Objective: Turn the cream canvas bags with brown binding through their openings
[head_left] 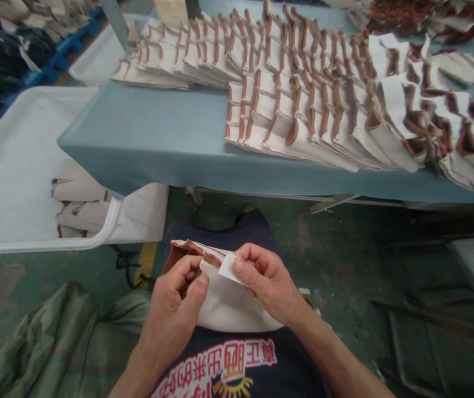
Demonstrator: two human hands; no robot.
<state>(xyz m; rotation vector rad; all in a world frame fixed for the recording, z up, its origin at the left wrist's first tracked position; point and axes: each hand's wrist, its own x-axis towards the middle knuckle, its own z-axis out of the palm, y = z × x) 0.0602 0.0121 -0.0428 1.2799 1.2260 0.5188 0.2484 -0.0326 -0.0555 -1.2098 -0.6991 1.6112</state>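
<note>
A cream fabric piece with a brown inner side lies across my lap. My left hand is closed on its upper edge, thumb in front and fingers partly inside the brown fold. Between the thumb and fingers of my right hand is a small white slip, pinched close to that same edge. The slip overlaps the fabric near my left fingertips; whether it is attached there I cannot tell.
Ahead stands a blue-covered table bearing rows of similar cream and brown pieces, some with white slips. At left, a white bin holds folded pieces. A green sack is at lower left, a metal frame at right.
</note>
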